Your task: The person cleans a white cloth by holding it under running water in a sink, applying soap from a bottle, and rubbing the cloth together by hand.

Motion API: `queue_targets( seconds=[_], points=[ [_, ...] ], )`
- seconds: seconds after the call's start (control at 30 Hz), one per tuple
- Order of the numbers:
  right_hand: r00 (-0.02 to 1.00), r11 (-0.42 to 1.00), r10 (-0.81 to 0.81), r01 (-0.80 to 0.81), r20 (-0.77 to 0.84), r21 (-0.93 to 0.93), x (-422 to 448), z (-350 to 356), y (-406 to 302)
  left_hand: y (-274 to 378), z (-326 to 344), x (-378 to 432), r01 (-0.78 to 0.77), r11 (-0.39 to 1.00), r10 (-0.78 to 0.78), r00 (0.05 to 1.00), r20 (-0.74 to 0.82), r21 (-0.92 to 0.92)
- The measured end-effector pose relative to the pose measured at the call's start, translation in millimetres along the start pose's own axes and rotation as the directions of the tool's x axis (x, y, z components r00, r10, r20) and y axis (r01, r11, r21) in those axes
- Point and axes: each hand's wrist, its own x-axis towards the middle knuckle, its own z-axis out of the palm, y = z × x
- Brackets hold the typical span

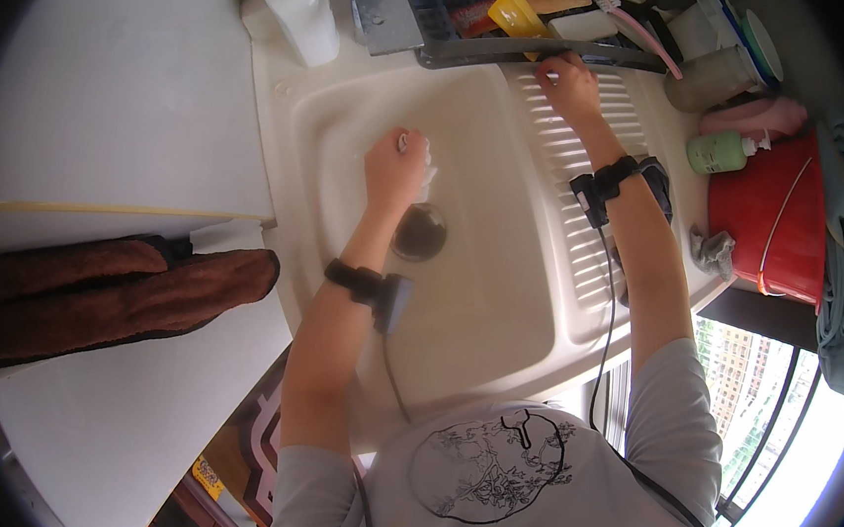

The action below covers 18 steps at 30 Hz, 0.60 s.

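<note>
My left hand [394, 168] is a fist over the basin of a laundry sink [491, 284], above and beside the dark round drain [419, 232]. It is closed on a crumpled white cloth or tissue [429, 177] that shows at its right side. My right hand [574, 93] is over the ribbed washboard [588, 139], its fingers curled at the front rim of a black tray [476, 48]. Whether it grips the rim or something small cannot be seen. The tray holds a yellow plastic piece [517, 15], a pale bar [583, 26] and a pink-handled brush [637, 34].
At the back left stand a white bottle [306, 20] with a blue cap and a grey panel [388, 12]. To the right are a green pump bottle [721, 152], a red bucket [771, 217] and a grey rag [713, 253]. A brown towel [130, 292] hangs left. Cables trail from both wrist straps.
</note>
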Motion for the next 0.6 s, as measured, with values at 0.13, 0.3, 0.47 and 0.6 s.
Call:
queue_targets(
  seconds=[0.13, 0.3, 0.47, 0.6],
  points=[
    [1.0, 1.0, 0.013, -0.013, 0.019, -0.005, -1, -6, -5, -2, 0, 1, 0.04, 0.999, -0.04, 0.999, 0.007, -0.015],
    [0.999, 0.999, 0.021, -0.023, 0.036, 0.047, -1, -1, 3, -2, 0, 1, 0.016, 1.0, -0.016, 1.0, -0.006, -0.018],
    [0.999, 0.981, -0.009, 0.002, 0.033, 0.193, 0, 1, 8, 1, -1, 0, 0.025, 0.999, -0.025, 1.0, -0.006, -0.029],
    [0.998, 0.982, -0.055, 0.061, -0.041, 0.176, 0, 1, 8, -1, 1, 0, -0.01, 1.0, 0.01, 1.0, -0.015, 0.003]
  ],
)
